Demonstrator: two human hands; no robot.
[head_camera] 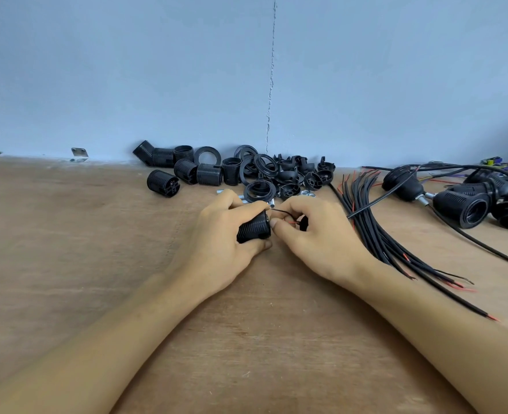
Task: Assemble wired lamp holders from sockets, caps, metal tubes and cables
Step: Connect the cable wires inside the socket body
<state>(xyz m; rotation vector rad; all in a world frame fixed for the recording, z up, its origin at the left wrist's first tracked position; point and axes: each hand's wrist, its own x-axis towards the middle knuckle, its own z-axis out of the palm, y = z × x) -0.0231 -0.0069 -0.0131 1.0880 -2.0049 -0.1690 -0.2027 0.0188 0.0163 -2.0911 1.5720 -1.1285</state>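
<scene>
My left hand [217, 237] grips a black ribbed socket [254, 230] lying on its side just above the wooden table [97, 264]. My right hand [315, 234] pinches the thin black and red wire ends of a cable [288, 218] at the socket's open end. A black cap [303, 222] sits partly hidden inside my right hand's fingers. The cable [375, 201] runs from that hand to the right, over the bundle.
Loose black sockets [184, 170], rings and caps [279, 174] are heaped at the wall, with small metal tubes and nuts [306, 193] in front. A bundle of black cables [375, 231] lies right of my hand. Assembled wired holders [462, 204] lie far right.
</scene>
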